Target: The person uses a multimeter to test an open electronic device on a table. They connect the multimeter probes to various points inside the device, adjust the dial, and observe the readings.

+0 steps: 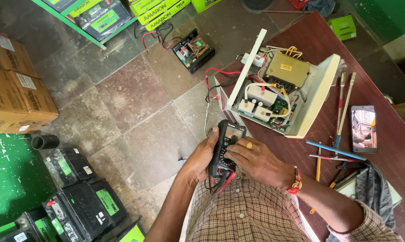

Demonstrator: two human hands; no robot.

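Head view: two hands on a black multimeter, low in the centre of the frame.

The left hand [201, 157] wraps its fingers around the left side of the multimeter [226, 148], gripping it from beneath, while the right hand [256, 159], with a ring on one finger and a red thread band at the wrist, lies over the meter's lower face, its fingers curled onto the dial. Red and black leads hang from the meter's bottom edge against the checked shirt. Just above the meter, right of centre, an opened white inverter case [296, 85] stands on the dark red table [390, 148], its transformer and circuit board showing. Further right lie screwdrivers [343, 105] and a phone [363, 128]. Black batteries [83, 201] fill the lower left, and cardboard boxes [14, 89] sit at the left edge.
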